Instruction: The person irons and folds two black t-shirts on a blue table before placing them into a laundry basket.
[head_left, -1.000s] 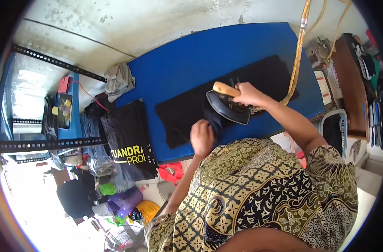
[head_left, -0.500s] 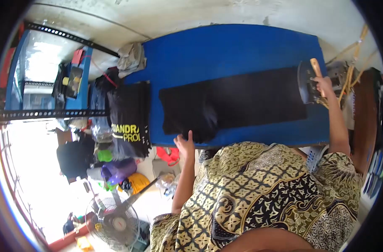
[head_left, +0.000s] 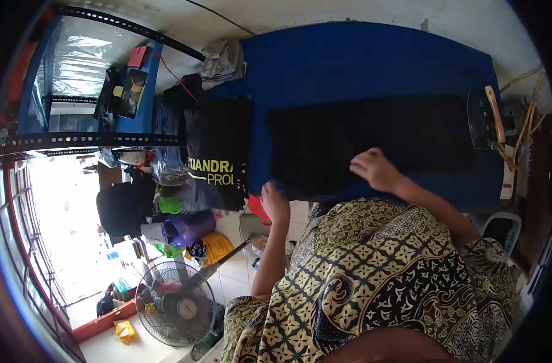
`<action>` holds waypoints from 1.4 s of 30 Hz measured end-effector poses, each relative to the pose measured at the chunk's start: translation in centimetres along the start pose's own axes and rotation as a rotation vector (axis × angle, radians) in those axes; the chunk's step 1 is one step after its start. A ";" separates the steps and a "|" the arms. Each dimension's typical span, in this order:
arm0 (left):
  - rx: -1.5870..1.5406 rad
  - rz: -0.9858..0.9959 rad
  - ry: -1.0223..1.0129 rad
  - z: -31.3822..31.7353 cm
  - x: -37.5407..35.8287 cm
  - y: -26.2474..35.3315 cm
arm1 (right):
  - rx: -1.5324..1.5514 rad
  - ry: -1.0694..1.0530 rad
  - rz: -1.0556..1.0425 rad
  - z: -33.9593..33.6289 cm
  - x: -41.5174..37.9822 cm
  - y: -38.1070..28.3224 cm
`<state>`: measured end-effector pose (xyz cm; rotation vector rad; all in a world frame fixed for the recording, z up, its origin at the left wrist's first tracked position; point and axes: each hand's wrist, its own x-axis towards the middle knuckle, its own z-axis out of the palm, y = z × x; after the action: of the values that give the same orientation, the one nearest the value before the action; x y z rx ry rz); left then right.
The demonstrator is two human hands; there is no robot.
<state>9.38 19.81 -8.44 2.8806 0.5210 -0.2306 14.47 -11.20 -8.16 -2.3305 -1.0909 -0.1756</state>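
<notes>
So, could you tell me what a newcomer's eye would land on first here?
Probably the bright blue ironing table, with a black cloth spread flat across it. The right hand rests on the cloth's near edge, the left hand is at its near-left corner, and a wooden-handled iron stands at the table's right end.

Iron (head_left: 483, 119) with wooden handle, standing at the right end of the blue worktop (head_left: 373, 66). Folded black garment with yellow lettering (head_left: 218, 151) at the left end. Grey cloth bundle (head_left: 223, 60) at the far left corner. Floor fan (head_left: 174, 305) below. Perforated metal shelving (head_left: 82, 140) at left.
</notes>
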 end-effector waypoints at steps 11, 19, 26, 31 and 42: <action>-0.346 0.739 -0.364 -2.8 9.4 2.1 | 1.066 0.114 0.504 1.8 5.4 1.7; -0.932 0.187 -0.515 1.8 16.3 1.2 | 0.555 0.238 1.164 2.9 5.3 5.1; -0.387 0.362 -0.081 -2.9 12.5 4.5 | 0.115 0.131 0.982 3.1 7.3 5.3; -0.263 0.837 0.152 0.7 13.1 7.2 | 0.150 -0.040 0.753 3.1 12.8 5.9; -0.230 0.821 0.164 2.9 13.1 6.0 | 0.004 -0.767 0.622 -0.9 17.7 7.2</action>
<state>23.36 18.00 -12.72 2.6305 -0.5847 0.1856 31.59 -3.53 -4.52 -2.6634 -0.5878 1.0116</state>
